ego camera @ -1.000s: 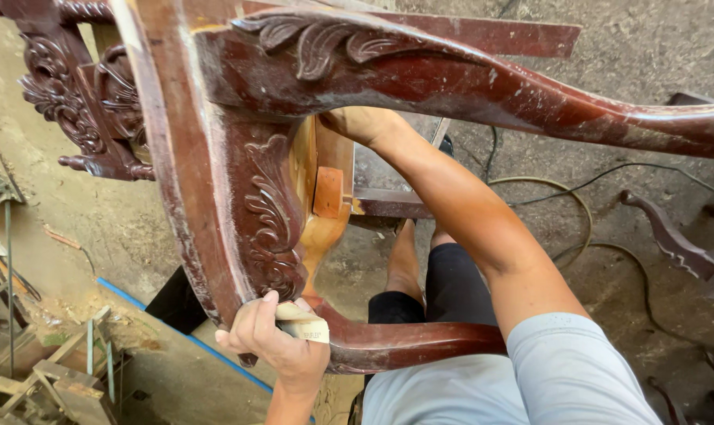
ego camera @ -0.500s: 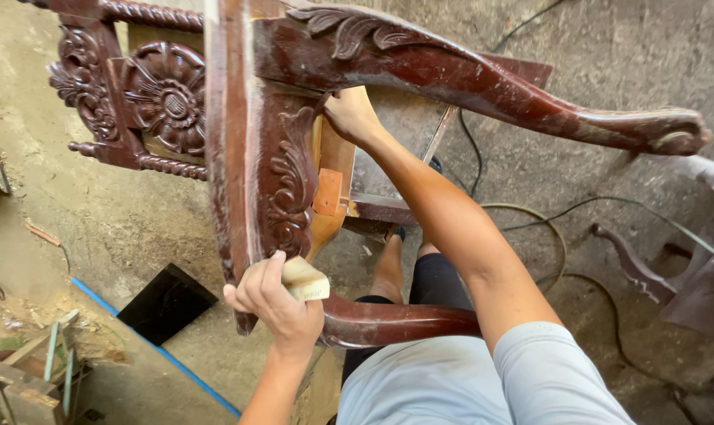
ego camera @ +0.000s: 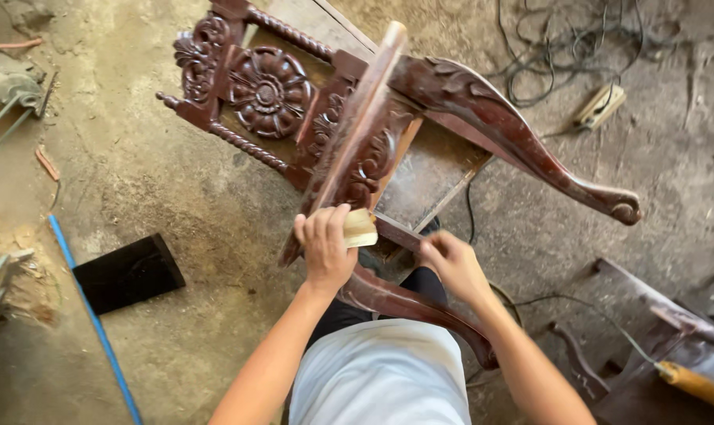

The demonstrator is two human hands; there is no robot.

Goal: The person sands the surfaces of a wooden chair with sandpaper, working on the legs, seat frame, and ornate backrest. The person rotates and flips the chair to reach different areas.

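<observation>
Over dusty workshop ground, the left hand (ego camera: 324, 250) is pressing a folded sandpaper pad (ego camera: 360, 229) to the carved chair frame (ego camera: 357, 149), while the right hand (ego camera: 451, 266), fingers curled, is steadying a lower rail (ego camera: 408, 303); further rubbing along the carving probably needs firm bracing.

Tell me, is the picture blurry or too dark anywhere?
In the head view, soft even daylight, no glare; the carved chair frame and left hand holding a pale pad look sharp; the right hand is slightly soft; edges bend a little from the wide lens.

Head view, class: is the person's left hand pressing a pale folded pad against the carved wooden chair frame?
Yes: the left hand holds the pale pad against the dark carved chair frame.
</observation>
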